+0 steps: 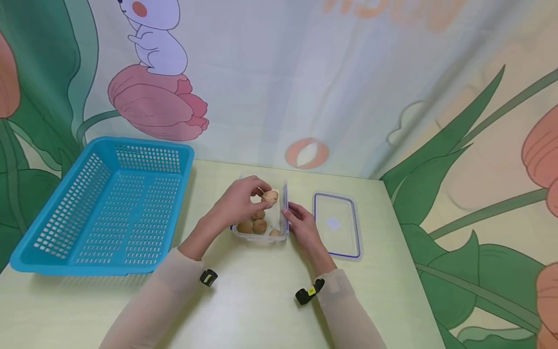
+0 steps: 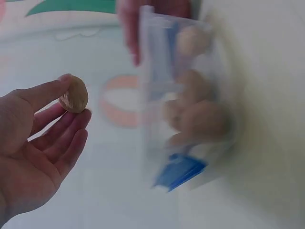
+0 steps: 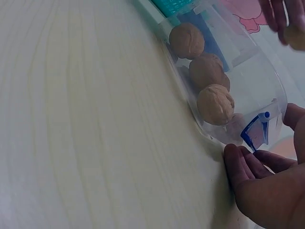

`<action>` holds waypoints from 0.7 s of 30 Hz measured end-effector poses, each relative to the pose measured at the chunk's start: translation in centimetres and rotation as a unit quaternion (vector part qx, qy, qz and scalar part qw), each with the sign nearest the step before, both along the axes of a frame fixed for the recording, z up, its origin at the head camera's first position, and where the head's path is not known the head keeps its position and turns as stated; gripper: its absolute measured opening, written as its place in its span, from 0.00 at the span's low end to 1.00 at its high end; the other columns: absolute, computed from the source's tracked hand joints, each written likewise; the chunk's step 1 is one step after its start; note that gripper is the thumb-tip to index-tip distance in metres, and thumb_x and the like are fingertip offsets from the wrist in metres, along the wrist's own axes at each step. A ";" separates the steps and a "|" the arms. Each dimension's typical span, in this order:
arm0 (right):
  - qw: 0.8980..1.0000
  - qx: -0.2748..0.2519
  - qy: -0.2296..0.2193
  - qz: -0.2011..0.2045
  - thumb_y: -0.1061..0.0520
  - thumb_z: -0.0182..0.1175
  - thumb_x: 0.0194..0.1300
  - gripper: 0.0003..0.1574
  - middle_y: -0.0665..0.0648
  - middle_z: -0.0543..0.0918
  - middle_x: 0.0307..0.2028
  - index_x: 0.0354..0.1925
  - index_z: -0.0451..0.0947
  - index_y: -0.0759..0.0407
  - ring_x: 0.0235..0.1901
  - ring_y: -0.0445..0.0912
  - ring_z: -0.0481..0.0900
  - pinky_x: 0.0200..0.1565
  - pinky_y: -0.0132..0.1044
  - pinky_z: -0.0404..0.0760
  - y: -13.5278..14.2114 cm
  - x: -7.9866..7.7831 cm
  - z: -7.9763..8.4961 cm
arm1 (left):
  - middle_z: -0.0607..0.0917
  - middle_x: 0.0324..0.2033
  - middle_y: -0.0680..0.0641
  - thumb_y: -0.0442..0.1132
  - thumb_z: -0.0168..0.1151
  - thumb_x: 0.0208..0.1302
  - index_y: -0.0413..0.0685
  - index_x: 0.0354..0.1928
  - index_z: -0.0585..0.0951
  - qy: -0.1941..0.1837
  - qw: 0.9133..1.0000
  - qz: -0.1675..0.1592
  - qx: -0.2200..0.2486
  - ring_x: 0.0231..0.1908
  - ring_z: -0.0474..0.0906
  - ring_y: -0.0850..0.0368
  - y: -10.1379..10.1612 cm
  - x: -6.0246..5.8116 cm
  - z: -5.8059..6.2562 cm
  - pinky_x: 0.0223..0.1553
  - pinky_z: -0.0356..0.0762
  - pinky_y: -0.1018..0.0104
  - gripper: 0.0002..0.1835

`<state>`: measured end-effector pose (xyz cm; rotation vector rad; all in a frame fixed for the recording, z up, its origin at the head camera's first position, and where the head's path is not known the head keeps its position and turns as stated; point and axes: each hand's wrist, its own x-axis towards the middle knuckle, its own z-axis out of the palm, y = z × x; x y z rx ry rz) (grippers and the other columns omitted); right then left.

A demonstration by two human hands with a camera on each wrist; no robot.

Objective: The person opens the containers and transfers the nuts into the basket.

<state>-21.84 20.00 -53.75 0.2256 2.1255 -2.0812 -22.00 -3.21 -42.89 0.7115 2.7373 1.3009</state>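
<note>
My left hand (image 1: 240,202) pinches a tan walnut (image 2: 74,95) between thumb and fingertips, raised above a clear plastic container (image 1: 257,237). Several walnuts (image 3: 215,105) lie along the near side inside the container, seen through its wall. At the container's right end, my right hand (image 1: 304,227) grips the wall, thumb at the rim and fingers lower down, beside a blue-edged latch flap (image 3: 257,131). In the left wrist view the container is blurred, with another blue latch (image 2: 178,171) at its near end.
A large blue perforated basket (image 1: 131,218) stands on the table to the left. To the right of the container lies a clear lid (image 1: 337,237) with a blue seal. The pale table (image 1: 253,295) ends at a printed curtain (image 1: 261,97) behind.
</note>
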 end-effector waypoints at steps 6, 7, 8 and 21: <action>1.000 -0.008 0.000 -0.002 0.53 0.66 0.76 0.33 0.67 0.78 0.67 0.72 0.73 0.63 0.63 0.51 0.79 0.63 0.46 0.81 -0.1 0.0 0.1 | 0.86 0.51 0.49 0.45 0.78 0.65 0.47 0.55 0.86 0.034 0.998 0.043 0.027 0.51 0.86 0.49 -2.5 2.2 2.8 0.56 0.85 0.52 0.19; 1.000 -0.009 0.002 -0.001 0.53 0.67 0.76 0.33 0.67 0.79 0.67 0.72 0.73 0.63 0.63 0.52 0.79 0.63 0.45 0.82 -0.1 0.0 0.1 | 0.86 0.51 0.48 0.45 0.78 0.65 0.47 0.55 0.86 0.040 0.997 0.049 0.034 0.51 0.87 0.49 -3.0 2.5 3.1 0.56 0.85 0.51 0.19; 1.000 -0.009 0.005 -0.001 0.53 0.67 0.76 0.33 0.67 0.79 0.67 0.72 0.73 0.63 0.63 0.52 0.79 0.62 0.44 0.82 -0.1 0.1 0.1 | 0.86 0.51 0.48 0.45 0.78 0.65 0.47 0.55 0.86 0.045 0.997 0.055 0.039 0.51 0.87 0.48 -3.4 2.8 3.4 0.56 0.85 0.51 0.19; 1.000 -0.016 0.005 -0.007 0.52 0.67 0.75 0.32 0.65 0.80 0.66 0.71 0.75 0.62 0.63 0.52 0.79 0.63 0.45 0.81 0.0 0.1 -0.2 | 0.86 0.52 0.45 0.46 0.78 0.65 0.45 0.59 0.84 0.047 0.987 0.136 0.073 0.53 0.86 0.43 -9.9 5.4 3.8 0.57 0.84 0.44 0.24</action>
